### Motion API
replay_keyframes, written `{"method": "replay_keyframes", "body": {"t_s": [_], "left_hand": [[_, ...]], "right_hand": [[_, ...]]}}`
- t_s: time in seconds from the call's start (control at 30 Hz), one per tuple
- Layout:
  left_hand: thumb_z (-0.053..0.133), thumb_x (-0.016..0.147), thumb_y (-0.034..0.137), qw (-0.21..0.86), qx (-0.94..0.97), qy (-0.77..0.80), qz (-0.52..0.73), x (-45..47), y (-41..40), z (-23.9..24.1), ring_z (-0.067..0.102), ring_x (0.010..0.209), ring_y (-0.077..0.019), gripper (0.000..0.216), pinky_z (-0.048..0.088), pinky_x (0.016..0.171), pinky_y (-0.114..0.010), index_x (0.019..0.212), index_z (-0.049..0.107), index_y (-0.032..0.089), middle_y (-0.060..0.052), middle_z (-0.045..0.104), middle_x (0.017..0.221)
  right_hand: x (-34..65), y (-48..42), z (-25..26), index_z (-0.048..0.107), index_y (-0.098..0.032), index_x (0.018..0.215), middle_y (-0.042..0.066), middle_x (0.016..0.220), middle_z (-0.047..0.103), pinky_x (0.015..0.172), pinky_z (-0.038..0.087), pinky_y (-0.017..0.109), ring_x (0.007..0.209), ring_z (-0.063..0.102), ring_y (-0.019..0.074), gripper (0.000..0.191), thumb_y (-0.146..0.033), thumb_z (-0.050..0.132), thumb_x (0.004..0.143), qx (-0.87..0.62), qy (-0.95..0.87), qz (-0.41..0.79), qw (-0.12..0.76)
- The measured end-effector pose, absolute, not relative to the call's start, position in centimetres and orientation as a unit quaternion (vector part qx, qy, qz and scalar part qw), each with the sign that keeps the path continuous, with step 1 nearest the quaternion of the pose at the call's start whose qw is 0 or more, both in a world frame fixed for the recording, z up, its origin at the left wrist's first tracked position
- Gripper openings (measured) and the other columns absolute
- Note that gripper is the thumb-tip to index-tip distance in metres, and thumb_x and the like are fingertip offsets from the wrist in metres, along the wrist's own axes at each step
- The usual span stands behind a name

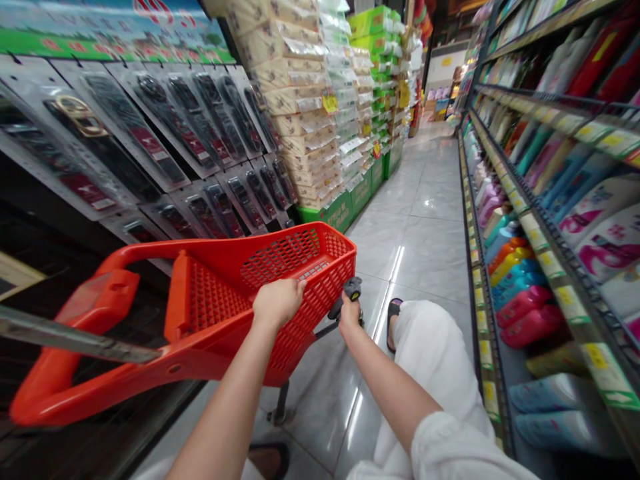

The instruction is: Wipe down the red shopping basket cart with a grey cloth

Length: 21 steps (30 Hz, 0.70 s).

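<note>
A red plastic shopping trolley with perforated sides stands in front of me, its handle toward the left. My left hand is closed over the near upper rim of its basket. Below the basket's right end, my right hand is closed around a dark grey part with a yellow mark, which looks like a caster wheel. A dark bar runs from beside it under the basket. Another dark leg reaches the floor under the trolley. My right fingers are partly hidden.
Packaged belts hang on a rack at the left. Stacked cartons stand on a green base beyond. Shelves of bottles line the right side. Glossy grey floor tiles run down the aisle. A grey metal bar crosses the lower left.
</note>
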<state>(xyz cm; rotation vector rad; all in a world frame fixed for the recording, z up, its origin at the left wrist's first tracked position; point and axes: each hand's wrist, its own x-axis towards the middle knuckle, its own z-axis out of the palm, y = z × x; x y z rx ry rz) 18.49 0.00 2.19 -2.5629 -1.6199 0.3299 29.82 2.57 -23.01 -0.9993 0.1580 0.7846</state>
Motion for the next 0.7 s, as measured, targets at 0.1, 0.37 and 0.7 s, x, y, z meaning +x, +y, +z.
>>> {"method": "replay_keyframes", "body": {"t_s": [0.1,0.37,0.7], "left_hand": [[0.015,0.098,0.046,0.049,-0.84,-0.53,0.108,19.7,0.0,2.3,0.069,0.099,-0.0324,0.064,0.052,0.083,-0.041,0.102,0.071,0.014,-0.02,0.073,0.103],[0.032,0.097,0.033,0.12,-0.802,-0.566,0.147,17.3,-2.1,5.1,0.07,0.096,-0.0347,0.042,0.053,0.075,-0.041,0.101,0.068,0.012,-0.02,0.073,0.096],[0.021,0.095,0.018,0.215,-0.838,-0.498,0.055,15.1,-2.4,3.0,0.071,0.078,-0.0347,0.047,0.051,0.064,-0.041,0.093,0.067,0.009,-0.02,0.071,0.08]], "right_hand": [[29.8,2.7,-23.2,0.067,-0.016,0.094,0.007,0.086,0.075,0.071,0.056,0.032,0.081,0.069,0.021,0.03,-0.031,0.068,0.069,-0.471,0.08,0.373,0.795],[35.9,6.2,-20.1,0.064,-0.016,0.086,0.002,0.07,0.071,0.067,0.057,0.034,0.068,0.067,0.0196,0.022,-0.027,0.068,0.068,-0.453,0.042,0.393,0.799],[32.5,4.1,-16.9,0.069,-0.015,0.092,0.002,0.081,0.073,0.079,0.054,0.031,0.082,0.067,0.0196,0.031,-0.023,0.072,0.062,-0.427,-0.01,0.387,0.817]]}}
